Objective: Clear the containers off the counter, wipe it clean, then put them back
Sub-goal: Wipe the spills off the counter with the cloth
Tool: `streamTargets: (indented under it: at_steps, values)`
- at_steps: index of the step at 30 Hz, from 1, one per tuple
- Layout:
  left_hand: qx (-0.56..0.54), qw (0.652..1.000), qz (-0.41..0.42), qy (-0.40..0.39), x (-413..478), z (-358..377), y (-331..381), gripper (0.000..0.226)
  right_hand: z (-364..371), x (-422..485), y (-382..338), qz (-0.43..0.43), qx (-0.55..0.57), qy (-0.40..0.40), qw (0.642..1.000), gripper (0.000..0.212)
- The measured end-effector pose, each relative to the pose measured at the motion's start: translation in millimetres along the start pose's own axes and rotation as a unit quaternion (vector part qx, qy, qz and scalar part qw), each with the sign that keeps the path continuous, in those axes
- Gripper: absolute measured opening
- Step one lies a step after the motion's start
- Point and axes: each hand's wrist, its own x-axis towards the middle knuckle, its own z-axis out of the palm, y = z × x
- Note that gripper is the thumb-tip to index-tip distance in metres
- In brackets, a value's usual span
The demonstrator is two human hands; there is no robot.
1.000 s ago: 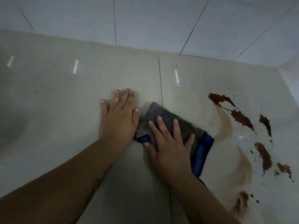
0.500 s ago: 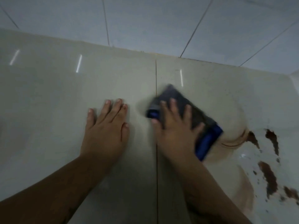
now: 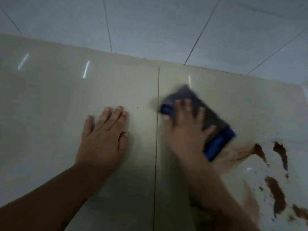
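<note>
Fingers: right hand (image 3: 185, 130) spread flat, pressing cloth (image 3: 208, 120) on counter (image 3: 50, 114); left hand (image 3: 103, 135) flat, released | containers: none visible | risk: brown spill (image 3: 275, 194) beside cloth may smear wider if cloth drags through it.

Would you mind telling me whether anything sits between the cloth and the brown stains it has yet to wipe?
Nothing visible does. The cloth lies flat under the right hand, and only smeared counter separates it from the brown stains to its right.
</note>
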Motion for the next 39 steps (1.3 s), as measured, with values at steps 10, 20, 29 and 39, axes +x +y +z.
streamTargets:
  at_steps: [10,20,29,39]
  values:
    - [-0.004,1.000,-0.005,-0.005,1,-2,2,0.062,-50,125,97,0.085,0.058,0.000,0.995,0.062]
    - [0.021,1.000,-0.018,0.006,2,0,2,0.069,4,20,-45,-0.184,-0.024,-0.052,0.981,0.059]
    - [0.043,0.997,-0.063,0.017,2,4,0,0.076,-36,36,61,-0.177,-0.021,-0.095,0.979,0.061]
    - [-0.073,0.990,-0.070,0.100,-3,-3,-6,0.070,2,63,-66,-0.276,-0.023,-0.069,0.958,0.056]
